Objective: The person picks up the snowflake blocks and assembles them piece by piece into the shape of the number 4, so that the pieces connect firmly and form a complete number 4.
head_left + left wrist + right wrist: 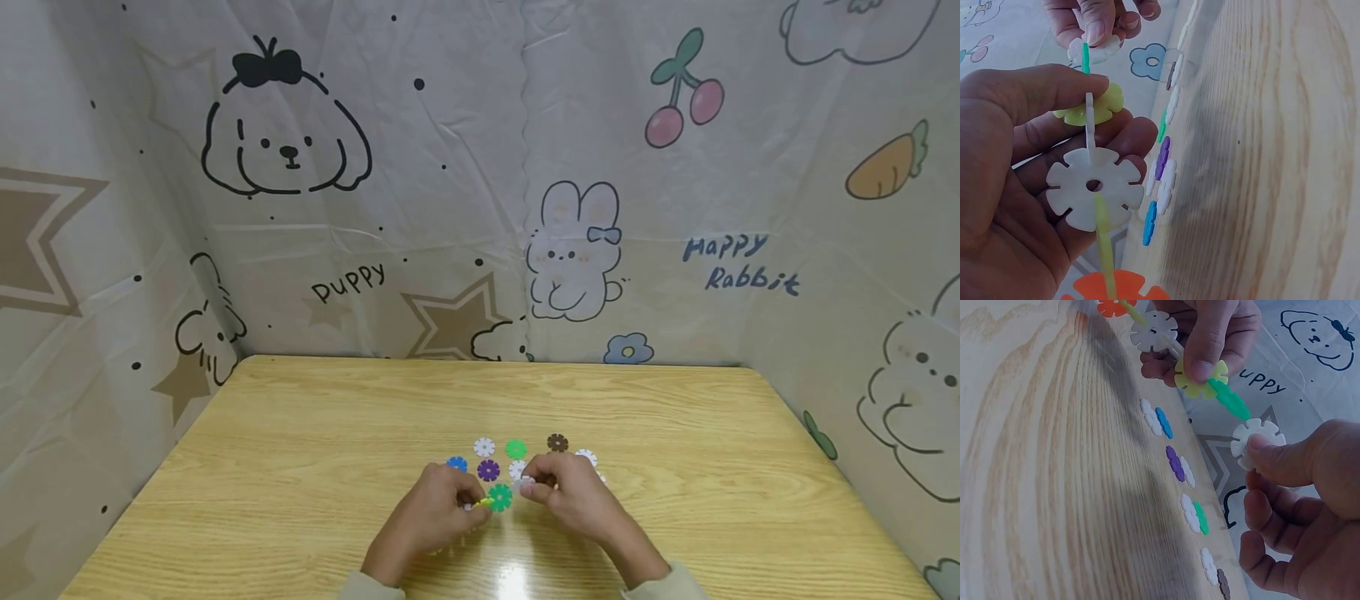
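Note:
My left hand pinches a yellow notched disc between thumb and fingers. This disc belongs to a chain of interlocked plastic snowflake discs. Below it in the left wrist view are a white disc and an orange disc, with another yellow one edge-on between them. A green disc stands out from the held yellow one toward my right hand. Thumb and index finger of that hand pinch a white disc, its rim right at the green disc's edge in the right wrist view.
Loose discs lie in rows on the wooden table just beyond my hands: blue, purple, green, brown and several white ones. A printed cloth hangs behind the table and along its sides.

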Available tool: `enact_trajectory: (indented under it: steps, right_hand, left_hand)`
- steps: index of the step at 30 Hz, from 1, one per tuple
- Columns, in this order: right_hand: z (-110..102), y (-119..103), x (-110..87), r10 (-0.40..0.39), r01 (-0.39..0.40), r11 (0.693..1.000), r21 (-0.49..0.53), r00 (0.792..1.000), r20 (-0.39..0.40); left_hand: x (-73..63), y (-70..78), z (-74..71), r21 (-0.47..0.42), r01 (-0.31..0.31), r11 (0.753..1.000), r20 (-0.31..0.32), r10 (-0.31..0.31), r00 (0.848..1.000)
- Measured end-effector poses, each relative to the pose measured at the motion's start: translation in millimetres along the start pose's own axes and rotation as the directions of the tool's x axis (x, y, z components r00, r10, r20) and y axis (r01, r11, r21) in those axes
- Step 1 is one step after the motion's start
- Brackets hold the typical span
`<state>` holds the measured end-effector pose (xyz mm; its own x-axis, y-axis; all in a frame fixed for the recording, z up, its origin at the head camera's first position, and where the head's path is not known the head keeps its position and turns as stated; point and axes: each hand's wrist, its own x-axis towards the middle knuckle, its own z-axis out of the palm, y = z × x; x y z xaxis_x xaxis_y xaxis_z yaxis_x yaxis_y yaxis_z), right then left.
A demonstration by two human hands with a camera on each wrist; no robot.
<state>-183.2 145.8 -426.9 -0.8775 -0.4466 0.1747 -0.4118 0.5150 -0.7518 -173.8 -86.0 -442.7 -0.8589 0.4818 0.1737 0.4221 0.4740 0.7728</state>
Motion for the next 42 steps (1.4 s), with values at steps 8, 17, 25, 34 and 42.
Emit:
enact_trajectory:
  steps: [8,17,25,34,42]
  right_hand:
    - [-2.4,-0.9,0.3,-0.041,0.041,0.999,-0.013,0.999,0.01]
    - [-6.1,-1.7,-0.7,-0.062,0.064,0.995,-0.071,0.997,0.04]
    - [-5.0,-2.1,-0.5,-0.061,0.065,0.994,-0.093,0.997,0.049]
    - [-1.7,1.3,-3.3,-0.108,0.108,0.992,-0.068,0.994,0.009]
    - [6.1,2.5,-3.5,-0.156,0.151,0.986,-0.074,0.986,-0.056]
  left_hand:
    - [1.1,0.9,0.9,-0.005,0.005,1.0,0.015,-0.005,1.0]
    - [1.3,1.2,1.4,-0.004,0.007,1.0,0.023,-0.007,1.0]
    - [1.9,3.1,2.6,0.003,-0.018,1.0,0.019,0.018,1.0]
    - [2.7,3.6,3.9,0.043,-0.038,0.998,0.002,0.038,0.999]
    - [2.2,3.8,5.3,0.06,-0.045,0.997,-0.009,0.045,0.999]
